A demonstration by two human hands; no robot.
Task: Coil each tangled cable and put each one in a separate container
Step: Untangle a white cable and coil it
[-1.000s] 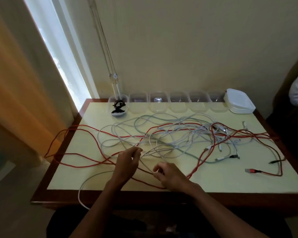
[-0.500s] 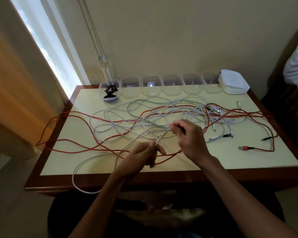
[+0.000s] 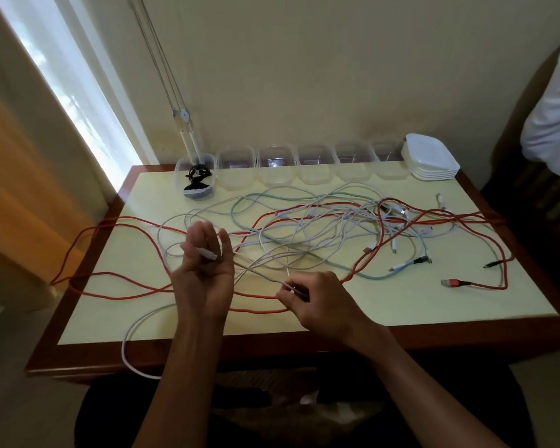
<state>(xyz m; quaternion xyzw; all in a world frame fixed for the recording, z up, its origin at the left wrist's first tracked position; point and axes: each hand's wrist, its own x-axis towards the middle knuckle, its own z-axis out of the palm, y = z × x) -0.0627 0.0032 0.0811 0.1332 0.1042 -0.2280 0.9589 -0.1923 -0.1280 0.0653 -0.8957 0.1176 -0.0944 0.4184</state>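
Left hand (image 3: 204, 279) raised palm-up above the front-left part of the table (image 3: 401, 305), fingers loosely spread. Thumb and fingers pinch the plug end of a white cable (image 3: 207, 253); the plug lies roughly level, tip pointing right. From the plug the cable runs down and right to the right hand (image 3: 317, 302), which pinches it between thumb and fingertips near the front edge, centre. The stretch between the hands is taut and slanted, high left to low right. A further loop of the white cable hangs over the front edge, left of centre.

Remaining tangle (image 3: 337, 234) of white, pale green and red cables spreads across the table's middle and right, long axis left to right. Red loops overhang the left edge.

Back edge: row of clear containers (image 3: 314, 163). The leftmost container (image 3: 196, 176) holds a coiled black cable (image 3: 198, 176). Stack of white lids (image 3: 430, 161) at back-right corner.
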